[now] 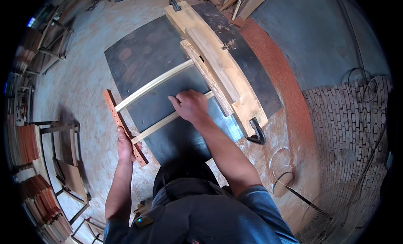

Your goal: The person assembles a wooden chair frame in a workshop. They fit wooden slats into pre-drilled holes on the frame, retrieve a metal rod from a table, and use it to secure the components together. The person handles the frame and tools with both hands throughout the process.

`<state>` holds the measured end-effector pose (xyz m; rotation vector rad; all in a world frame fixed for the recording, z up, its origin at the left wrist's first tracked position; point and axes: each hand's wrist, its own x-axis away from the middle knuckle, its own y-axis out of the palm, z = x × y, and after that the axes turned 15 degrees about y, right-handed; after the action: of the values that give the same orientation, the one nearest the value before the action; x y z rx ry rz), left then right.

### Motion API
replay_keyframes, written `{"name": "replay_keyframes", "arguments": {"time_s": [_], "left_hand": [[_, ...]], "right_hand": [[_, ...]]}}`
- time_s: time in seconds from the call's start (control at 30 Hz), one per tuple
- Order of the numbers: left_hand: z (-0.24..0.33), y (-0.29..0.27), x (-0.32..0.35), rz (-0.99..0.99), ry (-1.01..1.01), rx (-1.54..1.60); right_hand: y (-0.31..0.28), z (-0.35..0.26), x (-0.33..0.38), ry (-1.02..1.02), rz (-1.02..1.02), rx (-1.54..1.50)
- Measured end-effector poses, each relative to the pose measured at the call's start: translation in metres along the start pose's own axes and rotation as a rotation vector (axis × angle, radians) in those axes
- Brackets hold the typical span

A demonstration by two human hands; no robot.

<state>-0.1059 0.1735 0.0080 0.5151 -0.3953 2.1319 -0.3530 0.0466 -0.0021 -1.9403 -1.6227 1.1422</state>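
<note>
My left hand grips a reddish-brown wooden rail with a row of holes, held at the left ends of two pale wooden slats. My right hand presses down on the nearer slat, fingers curled over it. The farther slat runs parallel, its right end meeting a pale wooden rail. All of it lies on a dark metal table. Thick pale wooden beams lie along the table's right side.
Black metal clamp hooks sit at the beams' near end and far end. Stacks of reddish boards and metal frames stand at the left. Sawdust covers the floor. A wire fan guard and a brick patch lie at the right.
</note>
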Motion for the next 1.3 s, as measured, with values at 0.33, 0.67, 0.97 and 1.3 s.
{"name": "replay_keyframes", "arguments": {"time_s": [0.33,0.67,0.97,1.3], "left_hand": [[0.036,0.009,-0.061,0.006,0.040,0.014],[0.075,0.017,-0.123,0.013,0.081,0.006],[0.099,0.021,-0.175,-0.037,0.129,0.010],[0.126,0.008,-0.196,-0.190,-0.015,0.218]], "right_hand": [[0.039,-0.012,-0.057,0.055,-0.052,-0.012],[0.083,-0.024,-0.115,0.059,-0.004,-0.054],[0.121,-0.028,-0.163,-0.004,0.056,-0.038],[0.126,-0.037,-0.181,-0.057,-0.169,0.170]]}}
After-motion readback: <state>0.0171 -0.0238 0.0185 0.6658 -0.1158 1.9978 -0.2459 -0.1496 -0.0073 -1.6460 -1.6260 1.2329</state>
